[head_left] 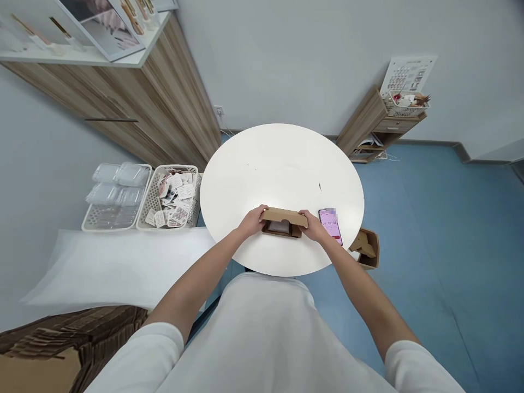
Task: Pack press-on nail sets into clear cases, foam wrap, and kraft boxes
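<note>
A small brown cardboard box [285, 217] sits near the front of the round white table [278, 158], its lid part raised. Inside it a pale, flat item shows, too small to name. My left hand [252, 220] grips the lid's left end, fingers closed around the edge. At the other end my right hand [313, 225] holds the lid's right corner in the same way. Just right of that hand lies a phone [331, 226] with a pink timer screen.
To the left stand a white basket of printed cards [141, 219] and another basket with clear plastic packs [118, 188]. A carton of cardboard pieces [370, 256] is beside the table's right edge. Folded cardboard [82, 338] is stacked at lower left.
</note>
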The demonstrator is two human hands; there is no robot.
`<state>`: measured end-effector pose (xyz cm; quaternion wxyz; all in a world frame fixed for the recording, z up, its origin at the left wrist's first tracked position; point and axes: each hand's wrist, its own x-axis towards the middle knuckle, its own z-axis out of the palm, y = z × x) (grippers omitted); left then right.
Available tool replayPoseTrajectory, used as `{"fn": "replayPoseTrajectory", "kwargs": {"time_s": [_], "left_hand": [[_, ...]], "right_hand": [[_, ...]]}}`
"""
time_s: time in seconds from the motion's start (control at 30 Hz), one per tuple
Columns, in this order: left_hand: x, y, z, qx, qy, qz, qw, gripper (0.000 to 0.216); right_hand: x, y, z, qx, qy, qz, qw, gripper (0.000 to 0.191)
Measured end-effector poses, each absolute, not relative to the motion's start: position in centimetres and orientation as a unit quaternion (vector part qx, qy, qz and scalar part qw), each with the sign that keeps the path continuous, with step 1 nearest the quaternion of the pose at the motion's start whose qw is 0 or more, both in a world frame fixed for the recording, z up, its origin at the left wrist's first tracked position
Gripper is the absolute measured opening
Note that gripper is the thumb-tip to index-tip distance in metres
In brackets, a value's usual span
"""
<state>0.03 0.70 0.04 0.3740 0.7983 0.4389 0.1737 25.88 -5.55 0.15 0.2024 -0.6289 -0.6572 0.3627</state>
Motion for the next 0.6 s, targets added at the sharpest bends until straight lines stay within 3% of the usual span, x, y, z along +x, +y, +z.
{"fn": "replayPoseTrajectory", "kwargs": {"time_s": [0.37,0.6], "left_hand": [[-2.1,-0.1,-2.9,0.861,0.356,0.077,0.356,0.068],[-2.8,-0.5,-3.2,0.833,0.38,0.05,0.398,0.067]], "right_hand": [[27.7,-7.4,-1.4,-0.594,-0.749,0.281,0.08,0.08],[27.8,-8.9,-2.0,-0.599,-0.723,0.33,0.1,0.087]]}}
